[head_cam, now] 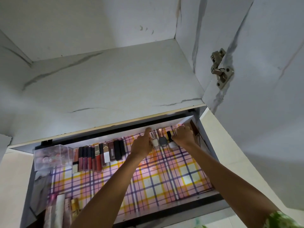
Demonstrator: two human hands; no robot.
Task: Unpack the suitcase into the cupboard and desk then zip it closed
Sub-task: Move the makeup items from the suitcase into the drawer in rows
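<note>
Your two hands reach to the back of the plaid-lined drawer (164, 178), around 3 small nail polish bottles (162, 140) standing in a row. Your left hand (142, 145) touches the row's left end, index finger straight, other fingers curled against the white bottle. Your right hand (183, 136) curls over the right end; whether it grips a bottle, you cannot tell. Left of the bottles lies a row of lip gloss tubes (97, 157).

Light: dim overall, bright glow fell on the plaid liner (164, 183) far inside.
Edges: wide-angle bending, soft corners.
</note>
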